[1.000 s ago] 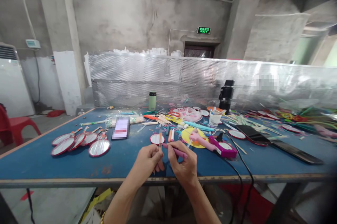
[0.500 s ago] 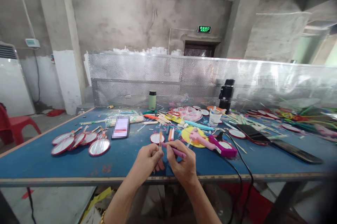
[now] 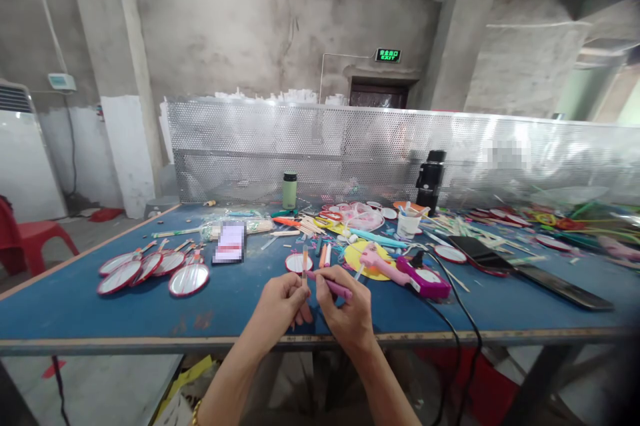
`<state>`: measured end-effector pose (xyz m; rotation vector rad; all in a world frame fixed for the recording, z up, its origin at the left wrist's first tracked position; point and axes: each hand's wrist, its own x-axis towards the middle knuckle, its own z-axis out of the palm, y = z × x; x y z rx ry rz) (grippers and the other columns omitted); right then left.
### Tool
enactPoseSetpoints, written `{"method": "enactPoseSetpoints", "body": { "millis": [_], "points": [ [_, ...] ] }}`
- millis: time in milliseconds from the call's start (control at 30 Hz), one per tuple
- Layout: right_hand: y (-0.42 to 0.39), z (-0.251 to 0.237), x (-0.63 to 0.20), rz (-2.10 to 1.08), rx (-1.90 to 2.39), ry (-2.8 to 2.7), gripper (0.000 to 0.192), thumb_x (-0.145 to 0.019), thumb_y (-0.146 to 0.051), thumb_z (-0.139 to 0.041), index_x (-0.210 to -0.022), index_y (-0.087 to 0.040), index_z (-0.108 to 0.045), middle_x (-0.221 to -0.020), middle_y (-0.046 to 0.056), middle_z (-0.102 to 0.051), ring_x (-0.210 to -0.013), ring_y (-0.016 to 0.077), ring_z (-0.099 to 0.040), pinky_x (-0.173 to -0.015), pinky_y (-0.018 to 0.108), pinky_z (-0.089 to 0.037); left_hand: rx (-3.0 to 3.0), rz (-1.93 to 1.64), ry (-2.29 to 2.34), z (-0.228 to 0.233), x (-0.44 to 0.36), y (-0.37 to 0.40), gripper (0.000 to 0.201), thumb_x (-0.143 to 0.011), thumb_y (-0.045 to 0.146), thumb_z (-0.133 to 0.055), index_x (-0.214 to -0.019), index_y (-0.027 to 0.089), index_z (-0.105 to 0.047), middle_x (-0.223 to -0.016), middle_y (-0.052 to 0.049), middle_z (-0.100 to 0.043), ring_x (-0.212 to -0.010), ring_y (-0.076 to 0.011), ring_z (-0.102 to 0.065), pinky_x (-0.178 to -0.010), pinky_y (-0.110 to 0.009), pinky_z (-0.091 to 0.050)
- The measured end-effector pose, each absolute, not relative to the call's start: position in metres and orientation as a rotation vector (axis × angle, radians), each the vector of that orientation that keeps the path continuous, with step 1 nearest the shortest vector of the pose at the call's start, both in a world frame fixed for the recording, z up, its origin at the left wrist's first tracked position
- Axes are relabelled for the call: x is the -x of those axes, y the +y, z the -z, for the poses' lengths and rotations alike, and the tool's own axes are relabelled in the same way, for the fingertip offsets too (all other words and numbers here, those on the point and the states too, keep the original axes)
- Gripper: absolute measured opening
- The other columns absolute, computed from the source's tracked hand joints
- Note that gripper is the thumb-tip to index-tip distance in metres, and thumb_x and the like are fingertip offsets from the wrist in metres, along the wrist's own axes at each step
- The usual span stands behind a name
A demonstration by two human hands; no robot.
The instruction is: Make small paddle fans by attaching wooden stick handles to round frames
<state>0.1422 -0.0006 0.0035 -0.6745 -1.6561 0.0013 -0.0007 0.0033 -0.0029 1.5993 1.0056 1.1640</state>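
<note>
Near the table's front edge, my left hand [image 3: 281, 303] is closed round the lower part of a narrow flat stick [image 3: 305, 258], held upright with an orange part showing. A purple marker [image 3: 339, 289] is gripped like a pen in my right hand [image 3: 350, 311], its tip end at the stick. Just behind my hands lies a round red-rimmed white disc [image 3: 293, 264]. Two pens, one orange [image 3: 321, 255] and one pale with pink, lie beside that disc. To the right, a pink and purple glue gun [image 3: 431, 284] rests partly over a yellow disc [image 3: 373, 268].
Several red-rimmed discs [image 3: 189, 279] and a phone [image 3: 229, 242] lie on the left. A green bottle [image 3: 289, 191], white cup [image 3: 409, 225] and black flask [image 3: 431, 183] stand farther back. Cables [image 3: 463, 319] hang over the front edge; a dark phone [image 3: 565, 287] lies at right.
My right hand and the marker have shifted very slightly left. My left hand and the stick look the same as before.
</note>
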Motion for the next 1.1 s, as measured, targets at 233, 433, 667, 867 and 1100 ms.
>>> {"method": "enactPoseSetpoints", "body": {
  "millis": [233,433,667,867,1100],
  "points": [
    [-0.0032,-0.0047,-0.1415,0.015,0.688,-1.641,0.015,-0.090,-0.016,-0.054,-0.082,-0.019,-0.067,-0.070,0.001,-0.068,-0.060,0.0121,-0.062,-0.058,0.022,-0.048,-1.590,-1.171,1.006,0.0005,0.0005,0.0018,0.031,-0.082,0.046,-0.056,-0.065,0.021,-0.051,-0.051,-0.001,-0.066,-0.040,-0.0108,-0.050,-0.041,-0.020,-0.037],
    [-0.0032,-0.0048,-0.1420,0.016,0.692,-1.644,0.016,-0.091,-0.017,-0.054,-0.083,-0.019,-0.067,-0.072,0.002,-0.069,-0.062,0.0127,-0.063,-0.060,0.023,-0.049,-1.594,-1.165,1.012,0.0006,0.0005,0.0021,0.030,-0.082,0.045,-0.055,-0.065,0.020,-0.051,-0.050,-0.001,-0.065,-0.039,-0.0109,-0.050,-0.040,-0.021,-0.037],
    [-0.0026,-0.0034,-0.1425,0.013,0.696,-1.662,0.015,-0.091,-0.017,-0.055,-0.082,-0.019,-0.068,-0.070,0.001,-0.067,-0.057,0.0113,-0.059,-0.055,0.022,-0.046,-1.589,-1.173,1.009,0.0010,0.0007,0.0019,0.030,-0.082,0.045,-0.056,-0.066,0.021,-0.052,-0.051,0.000,-0.065,-0.040,-0.0111,-0.050,-0.041,-0.021,-0.037],
    [-0.0036,-0.0042,-0.1424,0.022,0.693,-1.664,0.016,-0.090,-0.018,-0.054,-0.082,-0.019,-0.067,-0.069,0.001,-0.067,-0.060,0.0120,-0.061,-0.057,0.022,-0.048,-1.589,-1.172,1.014,-0.0001,0.0006,0.0009,0.029,-0.082,0.044,-0.055,-0.065,0.021,-0.051,-0.051,-0.001,-0.065,-0.040,-0.0108,-0.050,-0.041,-0.020,-0.037],
    [-0.0037,-0.0037,-0.1425,0.027,0.690,-1.667,0.015,-0.090,-0.017,-0.054,-0.083,-0.019,-0.067,-0.070,0.001,-0.067,-0.059,0.0120,-0.061,-0.058,0.023,-0.048,-1.583,-1.179,1.008,0.0005,0.0006,0.0020,0.029,-0.082,0.045,-0.056,-0.066,0.020,-0.051,-0.050,0.000,-0.064,-0.039,-0.0104,-0.049,-0.040,-0.020,-0.037]
  ]
}}
